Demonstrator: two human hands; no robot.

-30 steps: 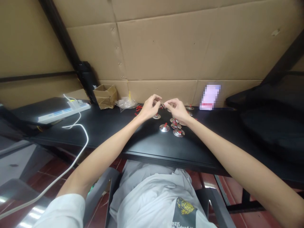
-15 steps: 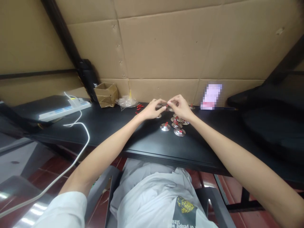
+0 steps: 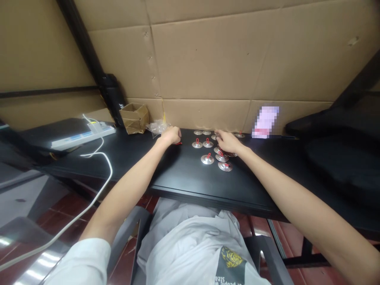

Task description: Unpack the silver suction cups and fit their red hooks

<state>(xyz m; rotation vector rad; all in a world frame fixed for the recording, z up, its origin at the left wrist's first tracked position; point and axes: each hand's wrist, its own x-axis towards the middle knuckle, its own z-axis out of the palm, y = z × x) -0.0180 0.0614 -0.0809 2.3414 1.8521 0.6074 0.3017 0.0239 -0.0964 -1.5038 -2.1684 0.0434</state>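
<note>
From the head view, the person's left hand [image 3: 171,135] sat curled with its knuckles up near the far edge of the black tabletop [image 3: 181,174], just beside a short red cord [image 3: 178,143]; the fingers were hidden, so I cannot tell whether it had hold of anything. The right hand [image 3: 228,142] lay partly open, its fingers [image 3: 219,135] reaching over a cluster of silver finger cymbals [image 3: 207,159] at the middle of the far edge. Whether it gripped one was also hidden. Most cymbals showed red loops on top. The far edge met a cardboard wall [image 3: 204,59], and the near edge ran well below the cluster. A plastic bag [image 3: 156,128] and a small cardboard box [image 3: 134,118] stood to the left, and a pixelated pink object [image 3: 265,122] stood to the right.
</note>
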